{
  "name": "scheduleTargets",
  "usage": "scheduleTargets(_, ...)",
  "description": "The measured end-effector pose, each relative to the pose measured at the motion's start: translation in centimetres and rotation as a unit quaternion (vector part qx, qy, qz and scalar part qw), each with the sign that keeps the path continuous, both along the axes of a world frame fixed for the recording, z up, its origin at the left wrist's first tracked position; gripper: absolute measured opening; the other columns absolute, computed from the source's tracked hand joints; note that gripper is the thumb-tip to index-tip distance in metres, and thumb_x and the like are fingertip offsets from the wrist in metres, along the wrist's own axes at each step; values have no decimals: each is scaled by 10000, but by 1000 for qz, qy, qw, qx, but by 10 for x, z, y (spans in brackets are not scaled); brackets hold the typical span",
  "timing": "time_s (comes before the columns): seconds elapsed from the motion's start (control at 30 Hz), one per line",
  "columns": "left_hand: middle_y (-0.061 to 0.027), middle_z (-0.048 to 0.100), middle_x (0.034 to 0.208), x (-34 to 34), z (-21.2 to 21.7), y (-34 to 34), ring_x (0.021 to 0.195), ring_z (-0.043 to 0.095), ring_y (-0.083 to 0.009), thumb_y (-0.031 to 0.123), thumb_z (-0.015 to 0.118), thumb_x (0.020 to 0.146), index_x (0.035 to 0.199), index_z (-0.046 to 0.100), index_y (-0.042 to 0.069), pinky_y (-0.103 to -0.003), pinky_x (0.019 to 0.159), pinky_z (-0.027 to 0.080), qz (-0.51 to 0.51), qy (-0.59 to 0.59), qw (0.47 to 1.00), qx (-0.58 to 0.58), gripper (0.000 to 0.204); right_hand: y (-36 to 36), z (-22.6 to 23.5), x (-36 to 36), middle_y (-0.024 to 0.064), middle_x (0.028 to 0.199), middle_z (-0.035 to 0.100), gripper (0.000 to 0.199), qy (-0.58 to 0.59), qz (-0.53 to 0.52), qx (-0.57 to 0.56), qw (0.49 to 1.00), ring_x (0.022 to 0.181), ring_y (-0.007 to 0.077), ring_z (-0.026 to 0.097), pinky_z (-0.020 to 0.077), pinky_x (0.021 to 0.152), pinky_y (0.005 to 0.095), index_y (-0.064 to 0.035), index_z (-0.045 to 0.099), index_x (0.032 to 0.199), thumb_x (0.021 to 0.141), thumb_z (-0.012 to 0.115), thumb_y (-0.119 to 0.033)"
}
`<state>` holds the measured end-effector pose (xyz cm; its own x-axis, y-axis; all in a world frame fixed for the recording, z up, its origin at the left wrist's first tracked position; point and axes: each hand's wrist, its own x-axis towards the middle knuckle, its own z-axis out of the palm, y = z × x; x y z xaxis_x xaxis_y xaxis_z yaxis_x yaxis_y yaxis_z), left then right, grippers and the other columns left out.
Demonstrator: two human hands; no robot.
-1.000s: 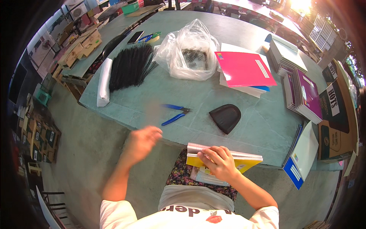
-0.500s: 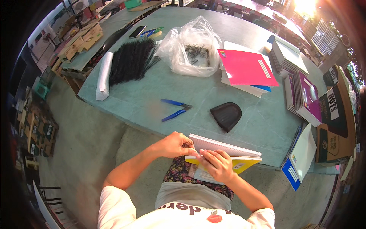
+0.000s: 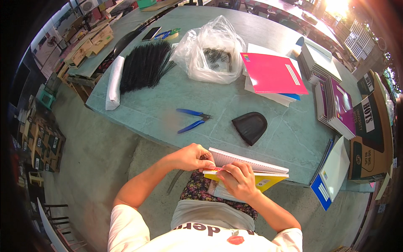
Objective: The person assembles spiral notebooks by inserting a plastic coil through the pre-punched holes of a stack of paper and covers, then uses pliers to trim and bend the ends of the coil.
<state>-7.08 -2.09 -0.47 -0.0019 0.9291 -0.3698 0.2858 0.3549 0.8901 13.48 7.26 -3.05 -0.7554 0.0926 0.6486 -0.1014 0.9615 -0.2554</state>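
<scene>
At the table's near edge lies a notebook (image 3: 270, 179) with a yellow cover, its ruled white pages standing partly open. My left hand (image 3: 191, 158) is closed at the notebook's left end, fingers pinched around a dark spiral binding coil (image 3: 206, 156) that shows only in part. Across the notebook's edge, my right hand (image 3: 240, 179) grips the pages and cover with bent fingers, its fingertips close to the left ones. Beyond my hands, blue-handled cutters (image 3: 195, 119) rest with their handles spread. To their right sits a black rounded pouch-like piece (image 3: 250, 128).
A bundle of black coils (image 3: 145, 65) and a white roll (image 3: 114, 84) lie at the left. Behind is a clear plastic bag (image 3: 210, 54) holding coils. Pink-covered notebooks (image 3: 275, 73), purple notebooks (image 3: 339, 103), a blue notebook (image 3: 321, 191) and a cardboard box (image 3: 371, 138) are at the right.
My right fingers have shifted slightly at the notebook's edge, and a bit of red now shows between my hands. The left hand stays nearly in place.
</scene>
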Motion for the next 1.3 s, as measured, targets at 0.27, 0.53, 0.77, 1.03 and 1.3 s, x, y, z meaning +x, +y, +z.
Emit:
scheduleTargets(0.27, -59, 649, 732, 11, -17, -34, 571, 560, -84, 131, 670, 823, 845, 668, -2, -246, 539, 452, 181, 153, 955, 178, 135, -6, 10, -4, 120, 862, 558, 269, -152, 32, -90, 984, 783, 279, 562, 473, 679, 361, 9, 594, 974, 712, 638, -32)
scheduleTargets(0.53, -78, 651, 796, 22, -19, -27, 640, 606, -128, 26, 670, 790, 901, 674, 22, -254, 565, 483, 239, 172, 927, 230, 110, -4, 14, -14, 129, 917, 529, 530, -174, -51, -44, 983, 839, 264, 534, 452, 733, 351, 70, 515, 1172, 677, 622, -84)
scheduleTargets(0.77, -90, 650, 803, 27, -23, -35, 640, 619, -141, 3, 653, 789, 919, 673, 20, -266, 568, 493, 193, 208, 917, 281, 132, -6, 15, -13, 117, 898, 539, 423, -173, -43, -73, 981, 825, 276, 542, 458, 730, 365, 44, 561, 1109, 708, 629, -73)
scheduleTargets(1.03, -172, 645, 833, 31, -19, -58, 632, 629, -167, 159, 631, 858, 1126, 588, 11, -318, 578, 488, 214, 175, 959, 61, 310, -8, 15, -15, 125, 854, 583, 203, -140, -31, -109, 984, 804, 293, 574, 456, 724, 388, -15, 582, 933, 749, 620, -90)
scheduleTargets(1.3, -202, 646, 825, 36, -14, -56, 674, 631, -199, 247, 560, 922, 1247, 501, 23, -329, 614, 477, 224, 74, 967, 94, 399, -4, 14, -40, 73, 702, 610, 217, -271, -95, -78, 955, 676, 260, 619, 472, 607, 381, -58, 548, 778, 776, 642, -255)
